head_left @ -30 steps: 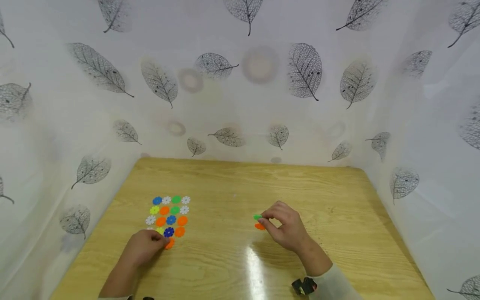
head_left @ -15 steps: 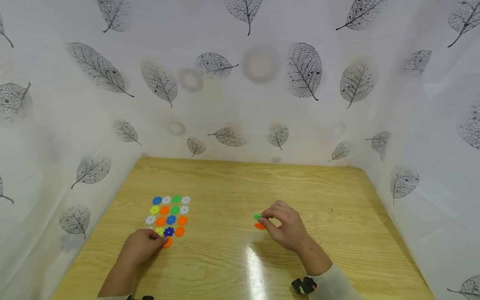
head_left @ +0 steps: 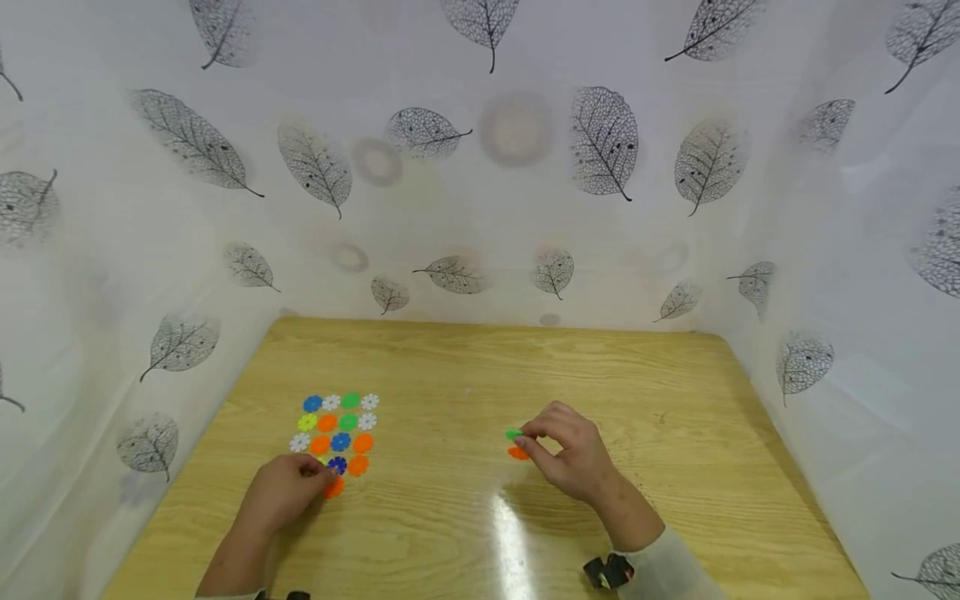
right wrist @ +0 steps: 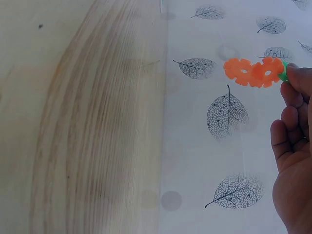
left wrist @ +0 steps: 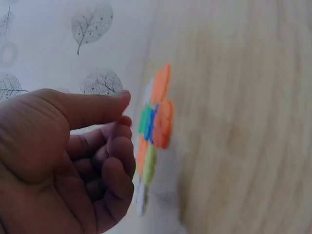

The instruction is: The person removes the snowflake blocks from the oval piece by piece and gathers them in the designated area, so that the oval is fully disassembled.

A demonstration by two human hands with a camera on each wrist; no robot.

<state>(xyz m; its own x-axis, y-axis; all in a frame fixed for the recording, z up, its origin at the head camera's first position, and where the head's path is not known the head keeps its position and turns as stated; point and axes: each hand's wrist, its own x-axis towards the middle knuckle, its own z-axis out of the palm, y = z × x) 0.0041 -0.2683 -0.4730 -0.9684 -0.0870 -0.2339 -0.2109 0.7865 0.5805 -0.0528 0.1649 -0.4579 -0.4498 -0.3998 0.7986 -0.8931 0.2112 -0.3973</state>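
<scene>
Flower-shaped plastic discs [head_left: 320, 445] in blue, white, green, yellow, orange and dark blue lie flat in rows on the left of the table. My left hand [head_left: 288, 492] is over the near rows, covering part of them. Its thumb and index tips meet right at the dark blue disc [head_left: 337, 466], beside the nearest orange disc [head_left: 333, 487]. In the left wrist view the hand's fingers are curled, with nothing seen between them. My right hand [head_left: 573, 454] pinches a green disc [right wrist: 283, 71] above the table; orange slotted discs [right wrist: 253, 71] stick out from it.
The wood-grain table [head_left: 435, 517] reflects a bright light streak near its front. White sheeting with a leaf print [head_left: 517, 192] encloses the back and both sides. A black strap device [head_left: 609, 572] is on the right wrist.
The nearest orange disc shifted slightly left under my left fingertips, which now sit a little higher, at the dark blue disc. My right hand holds its discs in the same place.
</scene>
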